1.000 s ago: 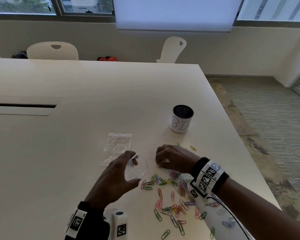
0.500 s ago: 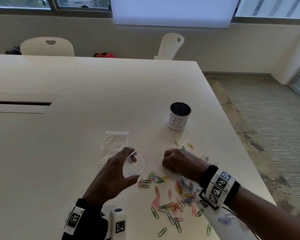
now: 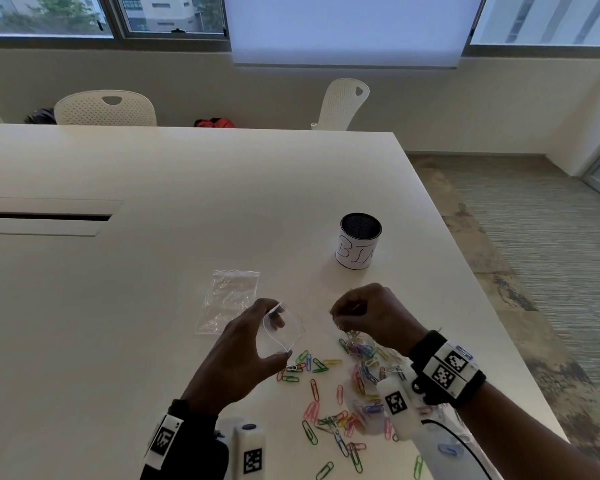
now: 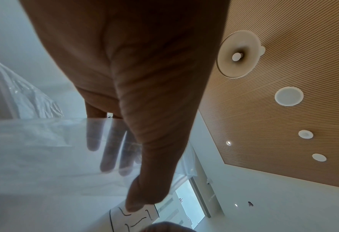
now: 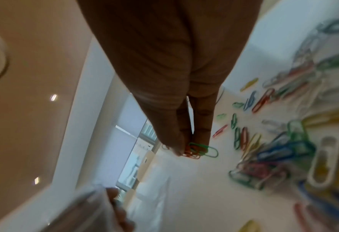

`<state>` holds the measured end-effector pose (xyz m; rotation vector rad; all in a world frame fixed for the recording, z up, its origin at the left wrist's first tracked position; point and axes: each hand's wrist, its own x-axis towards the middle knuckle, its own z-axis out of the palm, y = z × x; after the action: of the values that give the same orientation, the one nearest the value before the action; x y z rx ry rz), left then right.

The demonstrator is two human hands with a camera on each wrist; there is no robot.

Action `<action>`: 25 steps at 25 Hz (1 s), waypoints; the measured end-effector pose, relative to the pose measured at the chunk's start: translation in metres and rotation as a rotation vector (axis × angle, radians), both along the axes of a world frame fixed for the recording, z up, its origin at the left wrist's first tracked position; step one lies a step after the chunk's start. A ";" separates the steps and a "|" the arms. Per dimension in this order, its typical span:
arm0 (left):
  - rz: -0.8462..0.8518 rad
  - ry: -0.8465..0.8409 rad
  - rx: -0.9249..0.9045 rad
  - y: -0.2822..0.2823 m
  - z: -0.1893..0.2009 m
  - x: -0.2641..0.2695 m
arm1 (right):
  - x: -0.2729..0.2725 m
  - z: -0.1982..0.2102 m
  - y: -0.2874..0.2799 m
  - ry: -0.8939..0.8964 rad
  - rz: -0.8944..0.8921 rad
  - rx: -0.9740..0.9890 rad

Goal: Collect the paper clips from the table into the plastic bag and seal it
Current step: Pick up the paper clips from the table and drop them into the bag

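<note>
My left hand (image 3: 243, 344) holds a small clear plastic bag (image 3: 284, 332) with its mouth spread open between thumb and fingers; in the left wrist view the fingers (image 4: 107, 150) show through the bag's film (image 4: 45, 157). My right hand (image 3: 368, 315) is lifted just right of the bag and pinches a few paper clips, green and orange (image 5: 198, 149). Several coloured paper clips (image 3: 340, 403) lie scattered on the white table (image 3: 153, 306) below and between the hands.
A second clear bag (image 3: 229, 299) lies flat on the table beyond my left hand. A mesh cup labelled "BIN" (image 3: 359, 240) stands behind my right hand. The table's right edge (image 3: 492, 306) runs close by. Chairs (image 3: 106, 109) stand at the far side.
My right hand has risen off the table with clips pinched in its fingers and drawn toward the bag's mouth. The left hand keeps the bag held open in the same place.
</note>
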<state>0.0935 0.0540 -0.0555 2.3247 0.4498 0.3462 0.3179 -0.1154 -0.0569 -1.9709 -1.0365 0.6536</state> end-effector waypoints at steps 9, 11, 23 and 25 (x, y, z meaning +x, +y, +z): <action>-0.002 -0.012 -0.043 -0.008 -0.002 0.009 | -0.052 0.032 0.009 0.722 -0.168 0.600; 0.001 -0.018 -0.075 -0.009 -0.001 0.010 | -0.068 0.033 0.015 0.729 -0.171 0.681; 0.011 -0.042 -0.096 -0.007 0.006 0.009 | -0.076 0.035 0.019 0.071 -0.039 0.472; 0.007 -0.048 -0.100 -0.007 0.005 0.009 | -0.062 0.037 0.015 0.015 -0.106 0.444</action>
<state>0.1021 0.0471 -0.0506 2.2132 0.4414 0.3737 0.2562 -0.1004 -0.0197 -1.6156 -0.9642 0.3417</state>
